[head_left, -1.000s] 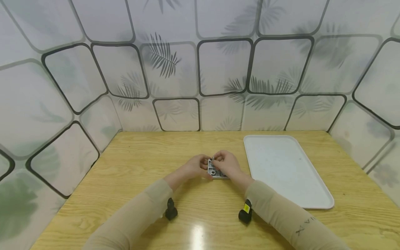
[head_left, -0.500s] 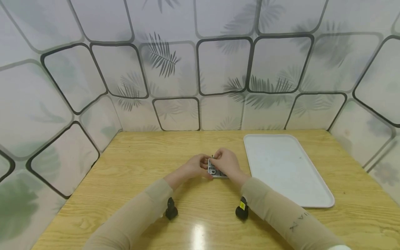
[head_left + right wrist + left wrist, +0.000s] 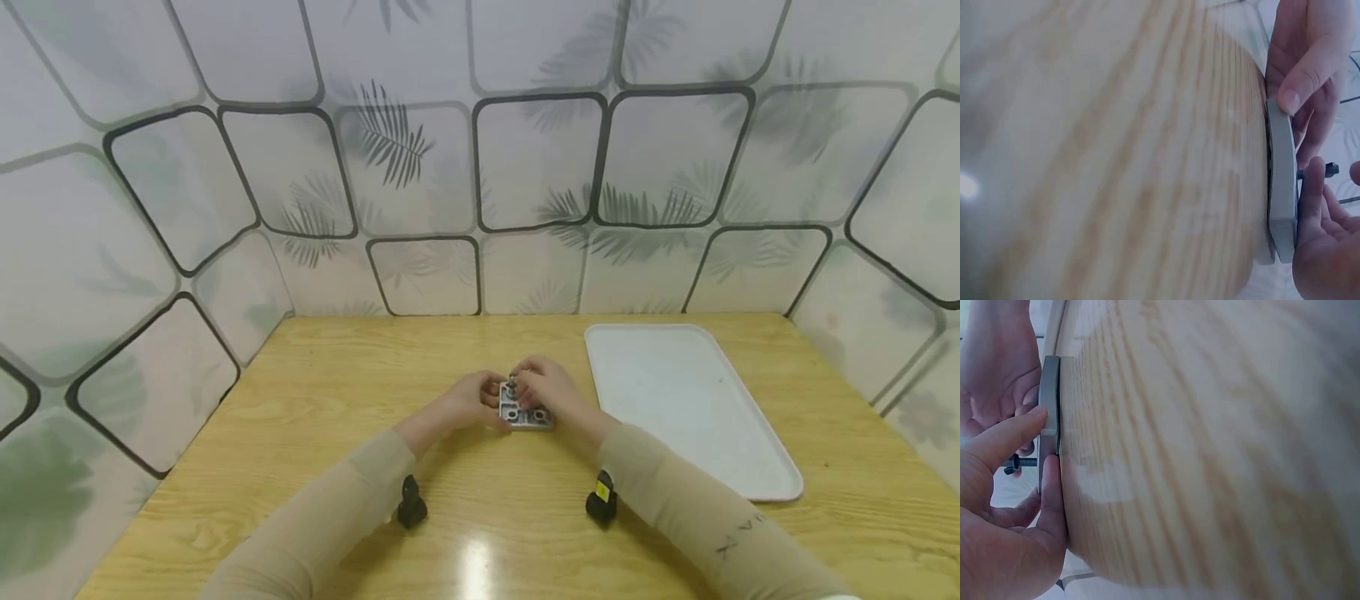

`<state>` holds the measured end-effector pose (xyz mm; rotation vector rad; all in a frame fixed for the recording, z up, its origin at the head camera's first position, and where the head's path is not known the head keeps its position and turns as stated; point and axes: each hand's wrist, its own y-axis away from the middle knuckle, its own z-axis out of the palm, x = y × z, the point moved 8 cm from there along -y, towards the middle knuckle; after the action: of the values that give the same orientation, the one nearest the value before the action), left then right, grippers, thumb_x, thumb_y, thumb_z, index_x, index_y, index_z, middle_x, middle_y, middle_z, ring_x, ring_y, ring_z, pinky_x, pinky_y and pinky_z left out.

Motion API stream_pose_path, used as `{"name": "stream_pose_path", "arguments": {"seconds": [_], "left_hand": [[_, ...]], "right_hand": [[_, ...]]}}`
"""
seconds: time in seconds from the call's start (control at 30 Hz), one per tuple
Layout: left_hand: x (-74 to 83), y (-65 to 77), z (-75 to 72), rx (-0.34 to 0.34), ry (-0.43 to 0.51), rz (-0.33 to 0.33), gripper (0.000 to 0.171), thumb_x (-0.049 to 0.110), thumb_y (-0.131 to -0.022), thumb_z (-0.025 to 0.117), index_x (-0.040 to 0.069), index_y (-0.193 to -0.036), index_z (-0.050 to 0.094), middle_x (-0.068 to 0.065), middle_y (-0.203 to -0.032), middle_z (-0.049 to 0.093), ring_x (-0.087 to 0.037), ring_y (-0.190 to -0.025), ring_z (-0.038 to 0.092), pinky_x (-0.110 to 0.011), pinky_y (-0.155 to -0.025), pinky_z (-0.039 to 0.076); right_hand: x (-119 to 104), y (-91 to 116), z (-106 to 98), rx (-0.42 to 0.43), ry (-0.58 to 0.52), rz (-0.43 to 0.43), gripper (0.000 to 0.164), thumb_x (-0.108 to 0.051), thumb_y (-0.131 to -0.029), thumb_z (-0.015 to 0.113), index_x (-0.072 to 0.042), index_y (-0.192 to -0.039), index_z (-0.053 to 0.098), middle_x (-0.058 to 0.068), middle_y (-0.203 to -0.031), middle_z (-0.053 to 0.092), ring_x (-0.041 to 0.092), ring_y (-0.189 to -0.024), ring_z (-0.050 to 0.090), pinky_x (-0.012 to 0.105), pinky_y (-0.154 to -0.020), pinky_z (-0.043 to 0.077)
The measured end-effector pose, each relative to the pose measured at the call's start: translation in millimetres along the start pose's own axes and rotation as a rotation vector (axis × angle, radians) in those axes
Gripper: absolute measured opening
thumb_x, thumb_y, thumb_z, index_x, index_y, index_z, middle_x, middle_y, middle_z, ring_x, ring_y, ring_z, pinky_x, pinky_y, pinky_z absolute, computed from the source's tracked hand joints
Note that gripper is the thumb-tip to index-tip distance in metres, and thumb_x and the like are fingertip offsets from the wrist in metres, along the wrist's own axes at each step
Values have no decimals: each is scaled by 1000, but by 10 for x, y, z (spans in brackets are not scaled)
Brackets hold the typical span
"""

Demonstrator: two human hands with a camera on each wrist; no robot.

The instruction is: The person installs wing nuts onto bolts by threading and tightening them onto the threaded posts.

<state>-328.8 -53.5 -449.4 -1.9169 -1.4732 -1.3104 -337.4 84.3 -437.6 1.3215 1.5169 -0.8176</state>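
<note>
A grey metal plate (image 3: pixel 527 421) with raised round bosses lies flat on the wooden table. My left hand (image 3: pixel 468 402) grips its left end, thumb on the near edge and fingers at the far side. From the plate's far left corner a dark bolt (image 3: pixel 1331 169) with a small crosspiece at its head stands upright; in the left wrist view the bolt's thread (image 3: pixel 1027 462) shows above the plate. My right hand (image 3: pixel 553 393) hovers over the plate just right of the bolt, fingers loosely bent. In the right wrist view its thumb and fingertips sit apart around the bolt head.
A white rectangular tray (image 3: pixel 682 408) lies on the table (image 3: pixel 360 358) to the right, close beyond the right forearm. Patterned wall panels (image 3: pixel 420 275) stand at the back and both sides. A wrist camera (image 3: pixel 412 502) hangs below each sleeve.
My right fingers covered the bolt's head half a second ago; now they have come off it to the right, showing the bolt and more of the plate. The left hand and plate stay put.
</note>
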Motion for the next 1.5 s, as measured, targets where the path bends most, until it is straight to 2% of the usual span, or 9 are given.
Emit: {"name": "stream_pose_path", "arguments": {"seconds": [0.07, 0.2, 0.3, 0.5, 0.87, 1.17, 1.5], "left_hand": [[-9, -7, 2, 3, 0, -4, 82, 1, -77, 92, -1, -149, 53, -16, -134, 65, -26, -118, 65, -40, -109, 54], [-12, 3, 5, 5, 3, -21, 81, 3, -79, 92, 0, -150, 53, -16, -135, 64, -26, -119, 64, -41, -110, 53], [4, 18, 4, 7, 4, -25, 82, 3, -80, 91, -1, -151, 51, -17, -137, 64, -28, -122, 64, -42, -111, 53], [21, 25, 1, 6, 16, -27, 85, 3, -80, 91, -2, -154, 48, -17, -138, 64, -29, -123, 64, -42, -112, 53], [-1, 25, 4, -6, 29, -24, 84, 4, -80, 91, 2, -153, 50, -15, -138, 63, -27, -123, 63, -42, -110, 53], [-22, 12, 9, -9, 20, -21, 85, 4, -80, 91, 2, -154, 49, -15, -139, 62, -28, -124, 63, -41, -111, 53], [-13, 21, 9, -6, 21, -13, 83, 3, -80, 91, 1, -152, 51, -15, -138, 63, -27, -122, 63, -41, -110, 54]], "right_hand": [[0, 2, 1, -31, -42, -8, 37, -2, -93, 51, 11, -127, 61, 8, -82, 67, 9, -65, 61, 18, -61, 55], [7, -6, 8, -75, 39, -34, 41, 0, -93, 52, 7, -131, 63, 8, -85, 68, 9, -69, 62, 19, -64, 55], [11, -16, 0, -70, 100, -45, 39, -2, -93, 54, 2, -130, 68, 8, -86, 68, 10, -70, 61, 21, -66, 53], [30, -40, -21, -27, 164, -54, 34, -2, -92, 59, -3, -124, 72, 4, -77, 66, 11, -69, 60, 22, -68, 49], [29, -26, -5, 14, 178, -48, 20, -8, -97, 70, 0, -115, 70, 8, -87, 71, 11, -69, 64, 21, -65, 52], [43, -34, -6, 112, 254, -30, 15, -15, -93, 77, -4, -101, 70, 7, -85, 72, 13, -70, 66, 21, -63, 48], [-75, 42, 0, 207, 355, -44, 17, -19, -91, 79, -7, -89, 67, 5, -79, 71, 14, -65, 65, 22, -61, 43]]}}
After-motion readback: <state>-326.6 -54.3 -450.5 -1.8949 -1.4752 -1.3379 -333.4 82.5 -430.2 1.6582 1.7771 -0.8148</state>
